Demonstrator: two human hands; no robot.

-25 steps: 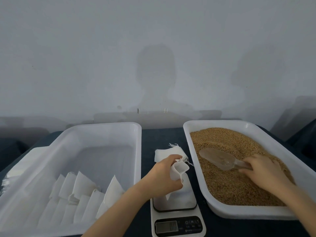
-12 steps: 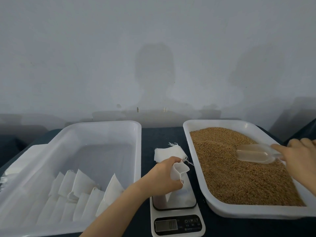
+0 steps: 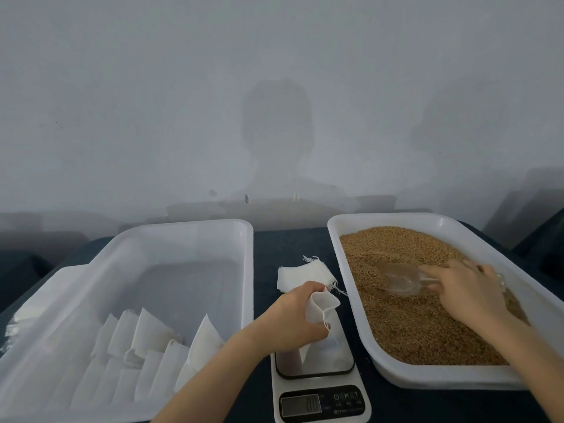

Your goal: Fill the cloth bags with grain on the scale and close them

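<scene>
Item 1. Cloth bag [image 3: 324,306]: white, small, with a drawstring. It is gripped near its top by the left hand [image 3: 297,319], whose fingers are curled round the fabric. The mouth is held open and upward. The lower end hangs down to the weighing plate of the scale [image 3: 320,389]; whether it rests there cannot be told.

Item 2. Scale: white, with a grey plate and a dark panel. It is set on the dark surface [image 3: 290,242] between the two trays. Its display [image 3: 300,404] is too blurred to be read.

Item 3. Grain tray [image 3: 396,220]: white plastic, placed to the right of the scale. It is filled with brown grain [image 3: 412,328].

Item 4. Scoop [image 3: 399,282]: clear plastic. Its bowl is laid in the grain, and its handle is gripped by the right hand [image 3: 467,291], whose fingers are closed over it.

Item 5. Spare bags [image 3: 300,274]: a flat white stack is laid on the surface beyond the scale, between the trays, with loose strings trailing.

Item 6. Left tray [image 3: 189,227]: white plastic. White cloth bags [image 3: 146,346] are laid in overlapping rows at its near end.
</scene>
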